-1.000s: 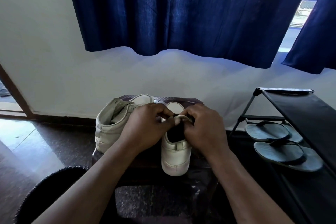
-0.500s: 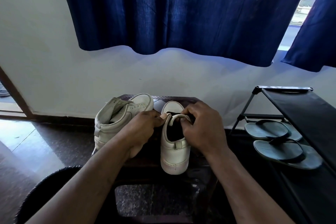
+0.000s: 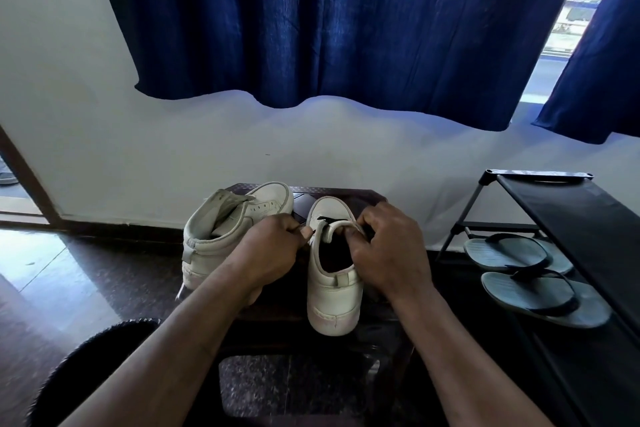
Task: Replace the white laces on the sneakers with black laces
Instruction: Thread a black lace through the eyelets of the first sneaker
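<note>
The near sneaker (image 3: 332,291) stands on the dark surface (image 3: 346,192), heel toward the camera and toe toward the wall. A short stretch of black lace (image 3: 325,218) crosses its upper just ahead of the tongue (image 3: 337,227), which stands up in a pale arc over the dark opening.

The left hand (image 3: 273,246) has its fingers curled, and its grip is closed tight, thumb against forefinger, at the left edge of the shoe's opening. Whether a lace end also sits in that pinch is too small to tell. The right hand (image 3: 388,253) curls its fingers over the right side of the tongue and the edge beside it, its grip closed on the shoe.

The other sneaker (image 3: 214,236) stands just to the left on the same surface, angled away, with bare eyelets showing along its upper.

To the right is a black shoe rack (image 3: 571,204) with a pair of grey flip-flops (image 3: 530,291) on a lower shelf. A dark blue curtain (image 3: 329,28) hangs above the white wall (image 3: 173,149). A polished dark floor (image 3: 86,270) reflects light at left.
</note>
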Action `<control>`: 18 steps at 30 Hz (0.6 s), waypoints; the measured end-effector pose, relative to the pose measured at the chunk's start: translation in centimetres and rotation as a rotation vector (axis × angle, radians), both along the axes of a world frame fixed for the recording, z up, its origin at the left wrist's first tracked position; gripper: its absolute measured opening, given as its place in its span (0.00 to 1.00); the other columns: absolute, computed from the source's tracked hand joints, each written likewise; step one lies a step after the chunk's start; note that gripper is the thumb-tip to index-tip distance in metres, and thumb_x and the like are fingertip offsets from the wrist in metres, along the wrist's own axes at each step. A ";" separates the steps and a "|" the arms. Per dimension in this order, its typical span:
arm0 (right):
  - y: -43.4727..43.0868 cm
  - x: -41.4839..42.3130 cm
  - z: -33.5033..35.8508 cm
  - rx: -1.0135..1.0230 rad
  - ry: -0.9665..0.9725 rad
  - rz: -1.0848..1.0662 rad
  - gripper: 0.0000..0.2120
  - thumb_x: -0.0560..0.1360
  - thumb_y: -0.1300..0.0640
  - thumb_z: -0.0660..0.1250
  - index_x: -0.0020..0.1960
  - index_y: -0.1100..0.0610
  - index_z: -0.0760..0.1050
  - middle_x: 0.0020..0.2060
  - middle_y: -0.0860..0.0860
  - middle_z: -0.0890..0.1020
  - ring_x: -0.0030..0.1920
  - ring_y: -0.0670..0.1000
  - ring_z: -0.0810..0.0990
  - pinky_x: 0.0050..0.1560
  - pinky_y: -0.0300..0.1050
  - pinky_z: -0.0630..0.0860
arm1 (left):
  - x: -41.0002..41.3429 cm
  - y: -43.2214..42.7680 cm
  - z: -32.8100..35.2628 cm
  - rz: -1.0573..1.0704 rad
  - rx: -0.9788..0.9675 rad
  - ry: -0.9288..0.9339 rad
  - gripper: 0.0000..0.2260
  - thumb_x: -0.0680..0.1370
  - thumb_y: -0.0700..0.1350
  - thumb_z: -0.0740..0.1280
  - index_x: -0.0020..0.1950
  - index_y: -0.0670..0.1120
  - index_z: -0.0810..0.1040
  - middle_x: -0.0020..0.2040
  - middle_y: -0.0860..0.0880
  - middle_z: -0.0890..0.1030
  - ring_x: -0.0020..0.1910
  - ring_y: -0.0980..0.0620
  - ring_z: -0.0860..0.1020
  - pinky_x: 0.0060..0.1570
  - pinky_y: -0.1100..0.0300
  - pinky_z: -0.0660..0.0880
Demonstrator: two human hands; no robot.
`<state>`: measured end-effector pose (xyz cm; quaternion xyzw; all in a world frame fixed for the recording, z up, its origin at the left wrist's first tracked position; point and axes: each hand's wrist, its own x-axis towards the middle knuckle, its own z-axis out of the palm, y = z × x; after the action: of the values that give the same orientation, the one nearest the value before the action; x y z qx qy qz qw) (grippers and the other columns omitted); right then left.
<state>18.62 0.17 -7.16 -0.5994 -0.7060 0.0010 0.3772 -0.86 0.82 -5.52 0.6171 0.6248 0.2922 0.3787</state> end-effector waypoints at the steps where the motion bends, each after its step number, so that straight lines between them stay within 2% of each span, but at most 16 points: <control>1: 0.0 0.0 0.0 0.002 0.003 0.000 0.11 0.70 0.50 0.69 0.34 0.54 0.72 0.34 0.47 0.73 0.36 0.51 0.71 0.39 0.44 0.62 | 0.1 0.0 0.0 0.009 0.001 -0.008 0.11 0.84 0.49 0.67 0.46 0.44 0.80 0.28 0.54 0.72 0.27 0.55 0.68 0.29 0.60 0.64; 7: -0.1 -0.1 -0.1 0.018 -0.007 -0.028 0.14 0.71 0.51 0.72 0.34 0.51 0.69 0.34 0.45 0.72 0.36 0.49 0.69 0.39 0.43 0.60 | 0.2 -0.4 0.3 0.005 0.035 0.069 0.10 0.84 0.50 0.67 0.49 0.45 0.81 0.33 0.53 0.76 0.32 0.55 0.71 0.32 0.59 0.65; 10: -0.4 0.2 0.1 -0.065 0.010 -0.043 0.14 0.72 0.46 0.75 0.36 0.51 0.73 0.35 0.44 0.77 0.37 0.49 0.73 0.39 0.45 0.66 | 0.2 -0.8 0.1 0.010 0.028 -0.031 0.10 0.84 0.48 0.67 0.46 0.44 0.80 0.32 0.53 0.78 0.32 0.54 0.73 0.33 0.62 0.68; 12: -0.7 0.8 0.7 -0.206 0.157 -0.027 0.12 0.70 0.44 0.78 0.40 0.49 0.79 0.36 0.44 0.81 0.37 0.45 0.78 0.39 0.42 0.74 | 0.2 -1.0 0.1 0.002 -0.009 -0.222 0.07 0.83 0.44 0.68 0.48 0.43 0.78 0.33 0.50 0.79 0.31 0.52 0.74 0.36 0.58 0.73; 14: -1.0 1.3 1.6 -0.322 0.444 0.078 0.08 0.71 0.49 0.80 0.45 0.49 0.83 0.36 0.46 0.83 0.35 0.43 0.78 0.39 0.36 0.75 | 0.0 -1.2 0.6 0.002 -0.022 -0.406 0.03 0.83 0.40 0.67 0.50 0.42 0.77 0.34 0.47 0.78 0.30 0.51 0.74 0.35 0.56 0.74; 16: -1.3 1.7 2.7 -0.342 0.749 0.170 0.02 0.77 0.59 0.75 0.46 0.55 0.84 0.33 0.50 0.83 0.34 0.45 0.77 0.36 0.36 0.73 | -0.3 -1.6 1.7 0.008 -0.037 -0.580 0.03 0.84 0.38 0.66 0.51 0.42 0.78 0.35 0.46 0.77 0.30 0.52 0.74 0.34 0.58 0.76; 18: -1.4 2.1 3.6 -0.295 0.900 0.164 0.05 0.80 0.63 0.71 0.45 0.60 0.84 0.32 0.53 0.83 0.34 0.48 0.76 0.33 0.38 0.72 | -0.5 -2.3 3.2 0.012 -0.035 -0.682 0.05 0.85 0.38 0.65 0.52 0.41 0.79 0.36 0.46 0.78 0.31 0.52 0.74 0.34 0.60 0.77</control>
<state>20.72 -1.24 -3.55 -0.5289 -0.5100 0.3904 0.5548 -1.36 -1.44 -2.33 0.4736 0.4706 0.4731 0.5748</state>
